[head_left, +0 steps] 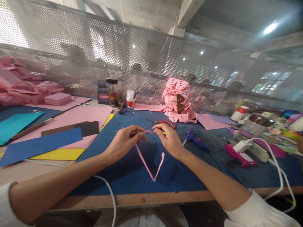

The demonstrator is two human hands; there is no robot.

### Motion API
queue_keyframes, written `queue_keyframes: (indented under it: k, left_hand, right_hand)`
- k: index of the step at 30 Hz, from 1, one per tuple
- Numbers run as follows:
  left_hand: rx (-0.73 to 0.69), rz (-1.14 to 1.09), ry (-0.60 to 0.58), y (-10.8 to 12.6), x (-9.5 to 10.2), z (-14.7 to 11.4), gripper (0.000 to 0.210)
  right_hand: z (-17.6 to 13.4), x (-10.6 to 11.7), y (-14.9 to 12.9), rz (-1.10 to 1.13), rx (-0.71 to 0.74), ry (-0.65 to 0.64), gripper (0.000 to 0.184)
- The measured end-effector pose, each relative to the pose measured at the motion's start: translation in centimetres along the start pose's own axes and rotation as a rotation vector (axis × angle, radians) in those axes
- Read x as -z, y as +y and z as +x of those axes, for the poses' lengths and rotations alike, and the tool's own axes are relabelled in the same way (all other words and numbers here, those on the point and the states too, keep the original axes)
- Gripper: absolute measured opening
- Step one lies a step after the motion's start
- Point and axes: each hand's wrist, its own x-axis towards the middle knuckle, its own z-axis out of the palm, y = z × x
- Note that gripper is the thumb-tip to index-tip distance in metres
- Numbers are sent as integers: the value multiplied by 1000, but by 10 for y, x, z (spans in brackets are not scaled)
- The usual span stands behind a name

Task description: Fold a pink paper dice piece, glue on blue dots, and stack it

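Observation:
My left hand point(126, 138) is closed in a pinch on a narrow pink strip point(145, 163), above the blue work mat point(132, 183). The strip hangs from the fingers, bends sharply near the mat and rises again to a free end. Its upper end curls out from my left fingertips towards my right hand point(169, 138). There, thumb and fingertips are drawn together beside that end; whether they grip anything is too small to make out. Orange-handled scissors point(167, 123) lie just behind my right hand, and a blue glue gun point(195, 140) lies to its right.
Pink foam-like pieces with coloured dots form a stack point(176, 101) at the back. Blue point(44, 146), pink and yellow sheets lie left. A jar point(113, 93) and paper cup point(131, 101) stand by the perforated screen point(151, 56). White cables point(279, 167) and a clear container point(251, 127) are right.

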Motion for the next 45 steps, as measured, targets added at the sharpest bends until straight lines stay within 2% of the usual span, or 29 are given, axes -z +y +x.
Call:
queue_keyframes:
  k: [4, 9, 17, 23, 28, 31, 39, 45]
  left_hand:
    - [55, -75, 9, -5, 4, 6, 31]
    - [132, -219, 83, -11, 9, 14, 32]
    - [262, -398, 180, -11, 17, 18, 38]
    - [287, -444, 202, -17, 19, 20, 35]
    - [284, -466, 199, -18, 19, 20, 33]
    - [278, -471, 193, -18, 20, 20, 32]
    - [276, -537, 177, -19, 22, 20, 29]
    - [284, -558, 165, -24, 22, 23, 22]
  right_hand:
    - [1, 3, -3, 70, -119, 14, 15]
    - [4, 7, 0, 153, -255, -12, 16]
    - [2, 13, 12, 253, -494, -183, 23]
    - [-4, 15, 0, 520, -660, -302, 27]
    - [-6, 22, -9, 836, -699, -392, 30]
    - [-6, 24, -8, 953, -710, -408, 28]
    - [-7, 19, -3, 925, -721, -353, 29]
    - [-8, 16, 12, 896, -732, -272, 29]
